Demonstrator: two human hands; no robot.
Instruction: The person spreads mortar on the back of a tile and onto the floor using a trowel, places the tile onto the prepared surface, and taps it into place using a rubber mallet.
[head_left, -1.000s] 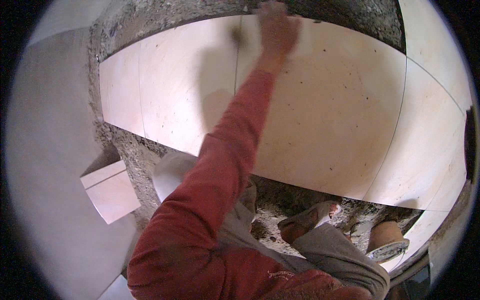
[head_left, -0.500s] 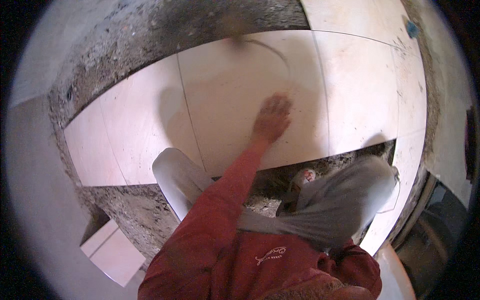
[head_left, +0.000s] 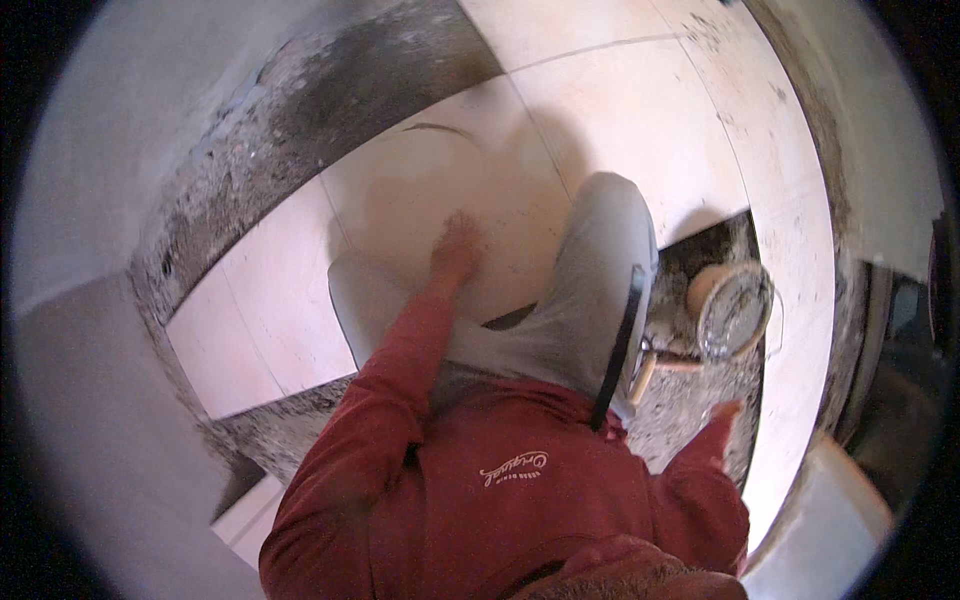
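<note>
My left hand (head_left: 456,246) is over the large cream tile (head_left: 382,200) between my knees, blurred, fingers apart and apparently holding nothing; I cannot tell whether it touches the tile. A faint curved smear crosses that tile above it. My right hand (head_left: 726,410) is small and blurred at the lower right, over the rough screed beside my leg; its fingers are unclear. A wooden handle (head_left: 640,378) lies left of it, by my trouser leg. Above that hand, a tan bucket (head_left: 730,310) with grey mix inside stands on the screed.
Rough bare screed (head_left: 350,80) borders the tiled strip above, against grey walls (head_left: 110,160). A loose cream tile (head_left: 250,520) is at the lower left. More laid tiles (head_left: 790,330) run down the right side, beside a dark opening (head_left: 890,330) and a pale board (head_left: 830,500).
My left arm has drawn back from the far tile edge to between my knees. The view has turned, my right knee has come up, and the bucket and my right hand now show.
</note>
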